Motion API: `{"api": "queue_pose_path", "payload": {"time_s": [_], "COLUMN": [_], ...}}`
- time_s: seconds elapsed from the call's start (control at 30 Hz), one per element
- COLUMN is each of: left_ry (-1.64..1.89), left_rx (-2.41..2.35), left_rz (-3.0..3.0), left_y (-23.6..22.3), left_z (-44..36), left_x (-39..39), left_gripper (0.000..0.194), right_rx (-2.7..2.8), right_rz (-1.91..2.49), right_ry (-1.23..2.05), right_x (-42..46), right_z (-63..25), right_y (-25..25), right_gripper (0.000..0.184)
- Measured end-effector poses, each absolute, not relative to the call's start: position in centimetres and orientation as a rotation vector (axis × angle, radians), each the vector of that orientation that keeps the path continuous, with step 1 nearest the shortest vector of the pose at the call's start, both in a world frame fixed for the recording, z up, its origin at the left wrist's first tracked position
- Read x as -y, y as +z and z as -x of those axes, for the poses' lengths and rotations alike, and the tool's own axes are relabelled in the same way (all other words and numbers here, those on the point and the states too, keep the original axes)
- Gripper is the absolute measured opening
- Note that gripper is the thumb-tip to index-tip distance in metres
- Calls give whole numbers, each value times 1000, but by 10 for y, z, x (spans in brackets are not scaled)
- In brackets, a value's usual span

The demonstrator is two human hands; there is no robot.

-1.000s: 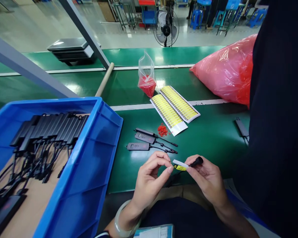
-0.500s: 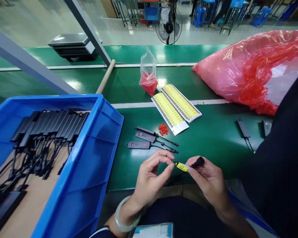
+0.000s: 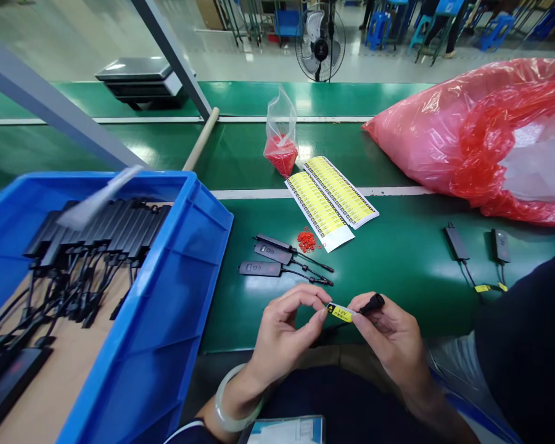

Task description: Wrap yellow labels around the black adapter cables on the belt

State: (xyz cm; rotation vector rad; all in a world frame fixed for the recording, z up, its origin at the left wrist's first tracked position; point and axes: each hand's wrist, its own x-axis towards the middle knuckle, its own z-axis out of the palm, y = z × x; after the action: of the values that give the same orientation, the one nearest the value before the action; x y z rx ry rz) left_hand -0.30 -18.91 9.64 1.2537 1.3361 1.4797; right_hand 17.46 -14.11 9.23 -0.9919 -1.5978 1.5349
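My left hand (image 3: 284, 333) and my right hand (image 3: 391, 336) meet just over the near edge of the green belt (image 3: 398, 259). Between them runs a thin black cable with a yellow "12V" label (image 3: 338, 312) wrapped on it. My left thumb and forefinger pinch the label's left end. My right fingers pinch the cable beside the black plug (image 3: 374, 303), which sticks out above them. Three black adapters with leads (image 3: 271, 256) lie on the belt just beyond my hands.
A blue crate (image 3: 180, 296) of black adapters stands at the left. Yellow label sheets (image 3: 330, 197), loose red rings (image 3: 306, 240) and a small bag of red rings (image 3: 281, 145) lie mid-belt. A big red plastic bag (image 3: 476, 132) and two labelled adapters (image 3: 476, 246) are at right. A person's dark sleeve (image 3: 527, 345) is near right.
The label's white backing tab is gone and the yellow label now sits wrapped on the cable. The dark sleeve at right has drawn back, uncovering the red bag and two adapters.
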Motion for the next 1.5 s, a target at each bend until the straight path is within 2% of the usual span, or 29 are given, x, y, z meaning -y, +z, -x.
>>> {"api": "queue_pose_path", "payload": {"time_s": [1.13,1.5], "left_ry": [1491,1571], "left_rx": [-1346,-1538], "left_rz": [-1215,-1508], "left_y": [96,92], "left_z": [3,-1], "left_x": [187,198], "left_gripper": [11,13], "right_rx": [1627,1601], "right_rz": [971,990], "right_ry": [1508,1503], "right_x": [142,143], "right_z": [-171,-169], "right_y": [95,94], "right_gripper": [6,6]}}
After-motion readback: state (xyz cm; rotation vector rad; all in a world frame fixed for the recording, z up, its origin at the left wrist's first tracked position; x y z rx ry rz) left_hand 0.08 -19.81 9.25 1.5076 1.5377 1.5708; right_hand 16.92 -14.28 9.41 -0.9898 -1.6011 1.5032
